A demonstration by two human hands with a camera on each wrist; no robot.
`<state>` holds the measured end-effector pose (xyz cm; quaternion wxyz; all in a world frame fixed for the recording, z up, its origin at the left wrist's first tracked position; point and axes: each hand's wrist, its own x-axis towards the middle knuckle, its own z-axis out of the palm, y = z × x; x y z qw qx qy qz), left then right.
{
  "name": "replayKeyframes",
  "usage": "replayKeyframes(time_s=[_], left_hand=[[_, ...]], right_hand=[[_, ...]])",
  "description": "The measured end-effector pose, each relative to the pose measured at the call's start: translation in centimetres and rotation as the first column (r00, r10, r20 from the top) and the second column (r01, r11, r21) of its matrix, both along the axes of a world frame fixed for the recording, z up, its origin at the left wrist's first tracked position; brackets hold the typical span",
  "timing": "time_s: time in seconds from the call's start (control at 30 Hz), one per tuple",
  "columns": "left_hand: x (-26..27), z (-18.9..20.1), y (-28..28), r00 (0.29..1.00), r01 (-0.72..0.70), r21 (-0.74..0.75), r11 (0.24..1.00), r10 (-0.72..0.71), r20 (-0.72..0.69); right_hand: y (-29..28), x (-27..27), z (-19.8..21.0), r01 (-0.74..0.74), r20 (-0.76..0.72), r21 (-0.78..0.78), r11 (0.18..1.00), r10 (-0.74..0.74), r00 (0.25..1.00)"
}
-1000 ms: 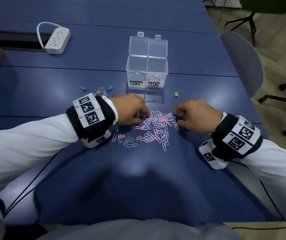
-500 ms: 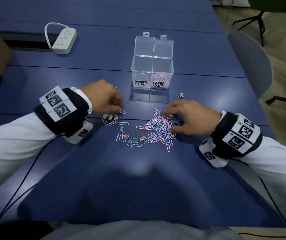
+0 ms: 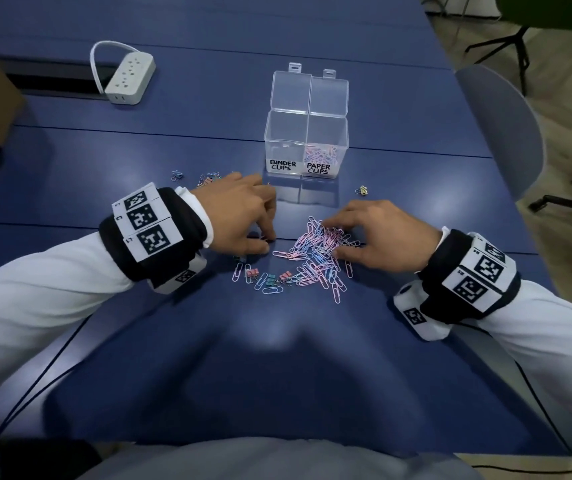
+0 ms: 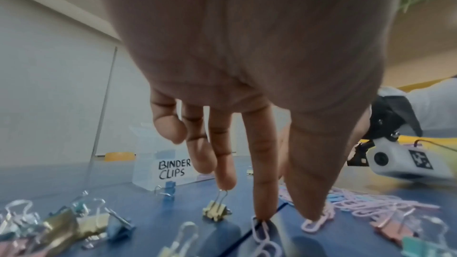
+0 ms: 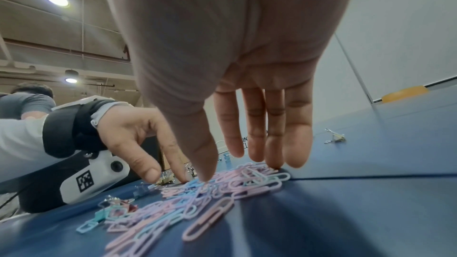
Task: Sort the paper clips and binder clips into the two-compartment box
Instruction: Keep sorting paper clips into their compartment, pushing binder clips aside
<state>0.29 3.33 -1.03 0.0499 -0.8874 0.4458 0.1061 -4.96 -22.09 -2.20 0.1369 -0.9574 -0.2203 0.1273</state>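
Hiding binder clips (image 3: 208,178) behind left hand (image 3: 239,216), box (image 3: 307,147) lids cropped.

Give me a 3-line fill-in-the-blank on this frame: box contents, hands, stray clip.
1. In the clear box, the only compartment that holds clips is the one labelled ____ CLIPS.
2. The right hand rests straight fingers on the pile of ____ clips.
3. The lone gold binder clip lies on the table to the ____ of the box, as the head view shows it.

Missing words: PAPER; paper; right
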Motion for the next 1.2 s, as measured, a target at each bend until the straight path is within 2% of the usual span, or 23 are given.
replayKeyframes(time_s=[0.2,0.4,0.57,0.73,0.87,1.03,1.2], left_hand=[[-0.6,-0.4,-0.8,0.997,0.064,-0.005,0.998,-0.064,0.044],[0.0,-0.9,-1.5,0.996,0.085,-0.023,0.996,-0.085,0.012],[1.1,-0.8,0.3,0.998,-0.01,-0.121,0.993,0.003,-0.06],[2.0,-1.0,0.3,0.996,-0.062,-0.042,0.997,0.06,-0.064],[2.1,-1.0,-1.8,0.998,-0.043,-0.067,0.997,0.04,-0.048],[2.1,-0.9,-3.4,0.998,-0.036,-0.071,0.997,0.04,0.054],[2.9,-0.5,-1.3,0.994,-0.101,-0.04,0.994,0.099,-0.042]], right_hand=[[-0.1,0.0,0.1,0.007,-0.017,0.033,0.999,-0.006,1.0],[0.1,-0.1,0.2,0.0,-0.013,0.004,1.0,0.0,1.0],[-0.2,-0.2,-0.1,0.003,-0.018,0.019,1.0,-0.002,1.0],[0.1,0.1,0.0,0.022,0.006,0.02,1.0,-0.022,1.0],[0.2,0.2,0.0,0.025,0.017,0.012,1.0,-0.025,1.0],[-0.1,-0.2,0.0,0.026,0.013,0.037,0.999,-0.026,1.0],[-0.6,-0.2,-0.2,0.015,0.014,0.07,0.997,-0.016,1.0]])
